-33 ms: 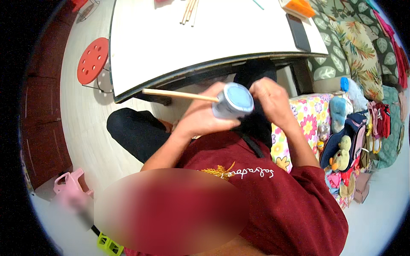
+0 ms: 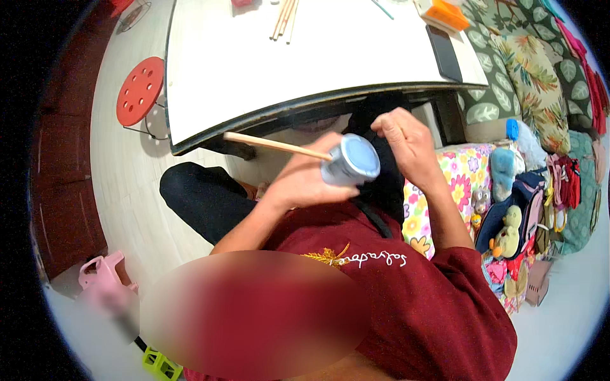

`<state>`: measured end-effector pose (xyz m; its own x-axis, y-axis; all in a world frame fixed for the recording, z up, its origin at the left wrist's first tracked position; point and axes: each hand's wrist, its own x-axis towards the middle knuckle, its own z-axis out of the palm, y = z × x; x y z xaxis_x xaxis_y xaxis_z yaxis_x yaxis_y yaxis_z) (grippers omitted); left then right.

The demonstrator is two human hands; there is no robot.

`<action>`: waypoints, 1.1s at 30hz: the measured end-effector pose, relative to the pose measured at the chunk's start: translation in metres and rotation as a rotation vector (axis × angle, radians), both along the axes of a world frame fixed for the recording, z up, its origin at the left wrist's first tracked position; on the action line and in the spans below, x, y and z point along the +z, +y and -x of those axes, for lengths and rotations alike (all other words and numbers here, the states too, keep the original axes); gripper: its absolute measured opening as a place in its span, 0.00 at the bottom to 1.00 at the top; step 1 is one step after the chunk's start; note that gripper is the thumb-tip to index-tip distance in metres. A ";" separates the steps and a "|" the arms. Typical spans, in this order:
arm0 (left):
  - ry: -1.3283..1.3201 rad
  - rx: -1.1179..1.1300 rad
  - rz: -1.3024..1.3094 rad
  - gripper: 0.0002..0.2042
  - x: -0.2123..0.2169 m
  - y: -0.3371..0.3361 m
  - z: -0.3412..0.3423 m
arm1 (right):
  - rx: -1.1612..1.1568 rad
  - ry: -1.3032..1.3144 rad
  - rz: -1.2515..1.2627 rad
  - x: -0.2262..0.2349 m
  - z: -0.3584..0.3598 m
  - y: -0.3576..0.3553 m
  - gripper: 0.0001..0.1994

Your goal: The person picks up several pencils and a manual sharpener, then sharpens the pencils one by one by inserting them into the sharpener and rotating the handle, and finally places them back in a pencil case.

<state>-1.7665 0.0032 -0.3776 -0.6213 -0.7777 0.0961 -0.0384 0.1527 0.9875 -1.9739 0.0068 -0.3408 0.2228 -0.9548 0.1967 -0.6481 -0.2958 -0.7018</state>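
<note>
Over my lap, my left hand (image 2: 304, 174) is wrapped round a small cylinder (image 2: 357, 159) with a pale blue round end and greyish-blue sides; its exact kind is unclear. A thin, plain wooden stick (image 2: 273, 144), pencil-like, points left from the cylinder's side. Whether its right end enters the cylinder or only rests against it is hidden. Just right of the cylinder and apart from it, my right hand (image 2: 410, 145) is closed, thumb and forefinger together. Anything inside those fingers is too small or hidden to make out.
Ahead is a white table (image 2: 241, 82) bearing several wooden sticks (image 2: 284, 24), a black phone (image 2: 444, 52) and an orange-and-white box (image 2: 445, 14). A red stool (image 2: 140, 92) stands left. On the right, a flowered cushion (image 2: 445, 184) lies beside soft toys (image 2: 508, 232) and clothes.
My right hand has shifted slightly up and away from the cylinder. The cylinder and stick have moved a little to the right, and the stick slopes more.
</note>
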 end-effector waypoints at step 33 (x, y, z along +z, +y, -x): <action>0.156 0.373 -0.162 0.32 -0.002 -0.018 -0.037 | 0.233 -1.432 -0.243 0.038 -0.032 -0.135 0.11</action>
<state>-1.7296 -0.0148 -0.3797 -0.2825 -0.9589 0.0253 0.0903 -0.0004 0.9959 -1.9418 -0.1282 -0.3028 0.1301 -0.9667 0.2204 0.6722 -0.0774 -0.7363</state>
